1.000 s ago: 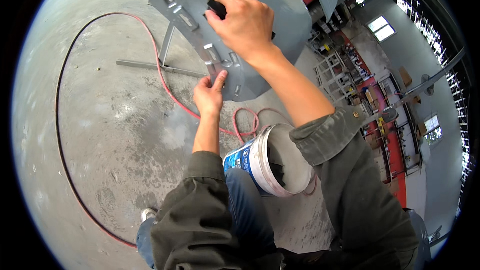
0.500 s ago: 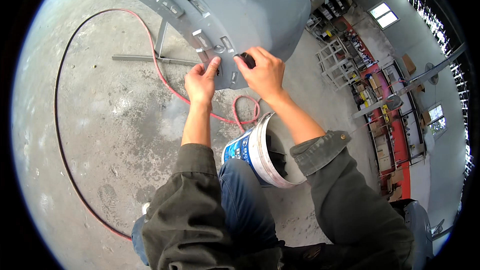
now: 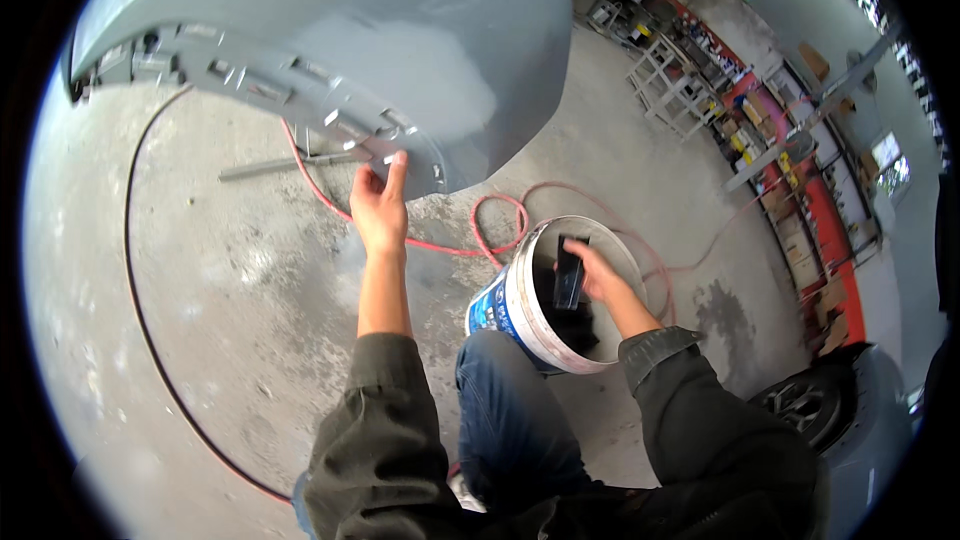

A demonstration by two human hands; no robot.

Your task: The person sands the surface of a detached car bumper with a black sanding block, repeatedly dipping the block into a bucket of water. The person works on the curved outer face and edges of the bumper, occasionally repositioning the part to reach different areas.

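A grey car bumper (image 3: 400, 30) fills the upper part of the view, its slotted edge facing me. My left hand (image 3: 382, 210) is closed on that edge, thumb on top and fingers partly hidden. To the right, my right hand (image 3: 602, 275) reaches into the mouth of a white bucket (image 3: 519, 290) with a blue label. It grips a black, flat, rectangular block (image 3: 569, 275). More dark stuff lies in the bucket below the block; I cannot make out what it is.
A red hose (image 3: 440, 248) loops over the concrete floor (image 3: 230, 320), behind the bucket and around to the left. A metal stand leg (image 3: 275, 168) shows under the bumper. Cluttered shelves (image 3: 770, 170) line the far right; a car wheel (image 3: 805, 410) stands at lower right.
My right hand has left the bumper and moved down and right into the bucket, holding the black block. My left hand stays at the bumper's edge. The view has shifted.
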